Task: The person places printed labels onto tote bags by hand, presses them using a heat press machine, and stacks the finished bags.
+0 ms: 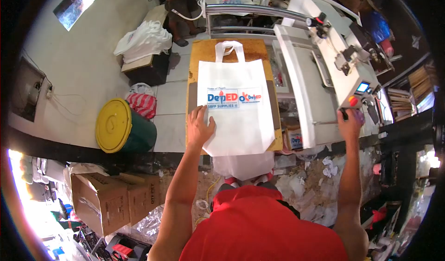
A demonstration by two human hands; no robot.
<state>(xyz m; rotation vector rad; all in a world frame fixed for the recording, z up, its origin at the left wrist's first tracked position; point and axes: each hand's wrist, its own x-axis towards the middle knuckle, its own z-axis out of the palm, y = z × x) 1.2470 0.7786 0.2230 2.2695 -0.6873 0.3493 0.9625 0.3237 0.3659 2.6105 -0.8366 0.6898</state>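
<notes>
A white fabric tote bag lies flat on a board, its two handles pointing away from me. Printed across its upper middle is a blue and red "DepED" design. My left hand rests on the bag's left edge, fingers apart and lying flat beside the print. Over to the right, my right hand is closed round a black handle at the near end of a white heat press. The palm side of that hand is hidden.
A red button and lit display sit by my right hand. White bags are piled on a dark box at left. A green bin with yellow lid and cardboard boxes stand left. Another person's legs show behind.
</notes>
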